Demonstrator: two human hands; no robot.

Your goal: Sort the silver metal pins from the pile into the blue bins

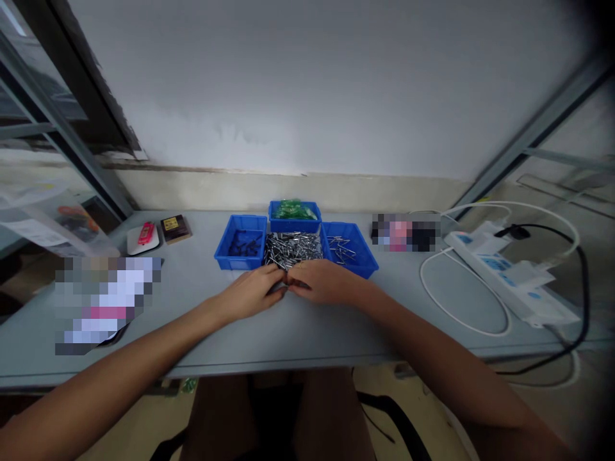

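Observation:
My left hand (254, 291) and my right hand (321, 282) rest on the grey table (288, 333), fingertips meeting just in front of a loose pile of small metal pins (292, 248). Both hands have their fingers curled in a pinch around something small that I cannot make out. Behind the pile stand three blue bins: a left bin (241, 243) with dark parts, a back bin (295, 214) with green parts, and a right bin (348, 248) with a few metal pins.
A white power strip (509, 278) with white and black cables lies at the right. A white dish with a pink item (143, 237) and a small dark box (175, 228) sit at the left. The wall stands close behind the bins.

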